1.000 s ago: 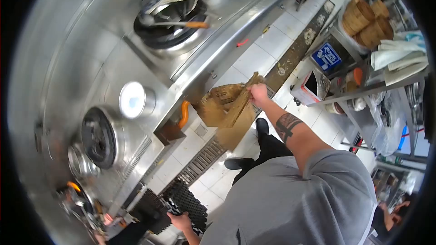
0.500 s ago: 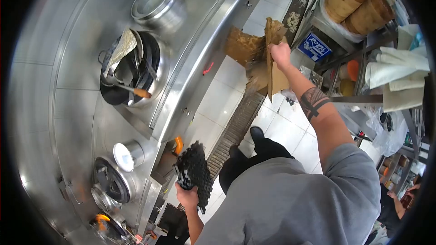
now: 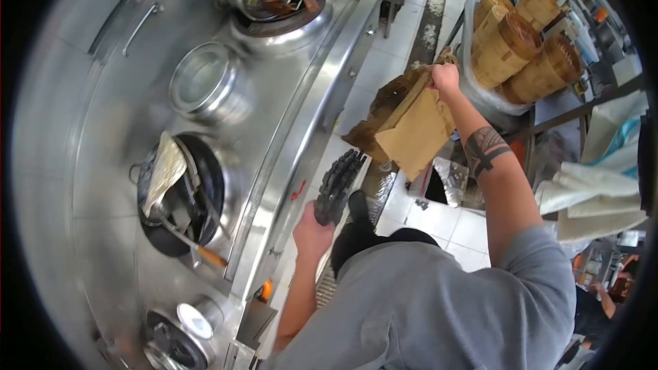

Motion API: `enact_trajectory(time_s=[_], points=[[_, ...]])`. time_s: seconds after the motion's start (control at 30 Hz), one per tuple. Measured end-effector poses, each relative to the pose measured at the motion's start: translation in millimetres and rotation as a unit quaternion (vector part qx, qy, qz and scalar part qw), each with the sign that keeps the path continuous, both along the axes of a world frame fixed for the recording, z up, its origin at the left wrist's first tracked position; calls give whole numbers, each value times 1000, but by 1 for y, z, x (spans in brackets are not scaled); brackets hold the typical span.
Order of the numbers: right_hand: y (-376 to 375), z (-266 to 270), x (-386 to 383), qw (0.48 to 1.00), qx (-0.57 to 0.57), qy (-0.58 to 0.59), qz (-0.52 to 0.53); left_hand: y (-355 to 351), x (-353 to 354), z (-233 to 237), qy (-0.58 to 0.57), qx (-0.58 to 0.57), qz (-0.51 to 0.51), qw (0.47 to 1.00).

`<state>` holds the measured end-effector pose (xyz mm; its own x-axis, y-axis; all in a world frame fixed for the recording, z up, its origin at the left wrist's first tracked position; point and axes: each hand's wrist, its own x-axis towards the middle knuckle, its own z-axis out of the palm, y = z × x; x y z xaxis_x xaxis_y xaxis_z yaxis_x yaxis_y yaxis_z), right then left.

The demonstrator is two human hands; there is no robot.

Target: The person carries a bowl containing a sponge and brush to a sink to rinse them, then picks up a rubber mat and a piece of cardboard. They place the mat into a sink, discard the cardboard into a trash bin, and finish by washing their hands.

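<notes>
My left hand (image 3: 314, 233) is closed on a black knobbly rubber mat (image 3: 338, 183), which stands up from the fist beside the steel counter edge. My right hand (image 3: 445, 78), arm stretched forward, grips the top edge of a torn cardboard sheet (image 3: 417, 130). Brown and wet-looking stains mark the cardboard's left part, and its plain tan face hangs toward the floor. The mat and the cardboard are close together but look apart. Below the cardboard, the tiled floor (image 3: 439, 223) shows beside a metal drain grate (image 3: 378, 188).
To the left runs a steel cooking counter (image 3: 274, 123) with a wok (image 3: 181, 195) of utensils and a lidded pot (image 3: 205, 82). Several bamboo steamers (image 3: 504, 48) stand at the right. White cloths (image 3: 589, 192) hang nearby, and another person (image 3: 595, 312) is at far right.
The view has shifted forward along the counter. My left hand has brought the mat forward, nearer the cardboard. The cardboard has turned, showing more of its tan face, and stays in my right hand.
</notes>
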<state>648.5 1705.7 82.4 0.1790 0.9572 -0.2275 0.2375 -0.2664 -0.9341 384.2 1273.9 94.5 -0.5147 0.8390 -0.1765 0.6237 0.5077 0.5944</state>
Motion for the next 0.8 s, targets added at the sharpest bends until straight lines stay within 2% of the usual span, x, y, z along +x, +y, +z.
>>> enact_trajectory(time_s=[0.03, 0.1, 0.17, 0.3, 0.37, 0.47, 0.5, 0.53, 0.57, 0.6, 0.63, 0.67, 0.7, 0.73, 0.77, 0.8], points=[[34, -11, 12, 1000, -3, -10, -6, 31, -2, -3, -15, -17, -26, 999], [86, -44, 40, 967, 106, -202, 115, 86, -12, -8, 32, 3, -81, 996], [111, -21, 49, 974, 77, -184, 103, 151, -14, -4, 5, -33, -121, 992], [164, -5, 66, 981, 67, -161, 91, 255, -13, 13, 0, 12, -148, 989], [210, -21, 77, 986, 78, -137, 56, 302, -14, 16, 38, 31, -156, 986], [291, -82, 93, 995, 47, -86, 11, 368, 0, 39, 33, 24, -122, 992], [315, -93, 98, 947, 104, -292, 87, 391, 3, 40, 43, 31, -121, 991], [335, -97, 98, 847, 159, -484, 153, 417, 4, 40, 41, 24, -118, 992], [339, -76, 96, 821, 153, -513, 199, 443, 5, 42, 40, 15, -115, 992], [389, -133, 96, 910, 102, -393, 79, 466, 12, 47, 53, 19, -116, 992], [425, -144, 94, 917, 103, -380, 70, 487, 21, 55, 79, 5, -112, 991], [450, -158, 94, 974, 48, -219, -14, 512, 26, 63, 105, -14, -113, 988], [453, -177, 98, 994, -15, -54, -99, 527, 30, 69, 115, -25, -126, 985], [437, -116, 94, 966, -49, 193, -168, 540, 37, 74, 101, -31, -100, 989], [455, -119, 94, 964, -62, 194, -174, 555, 45, 77, 84, -35, -70, 993], [479, -124, 94, 948, -67, 244, -191, 569, 46, 81, 45, -41, -71, 996]])
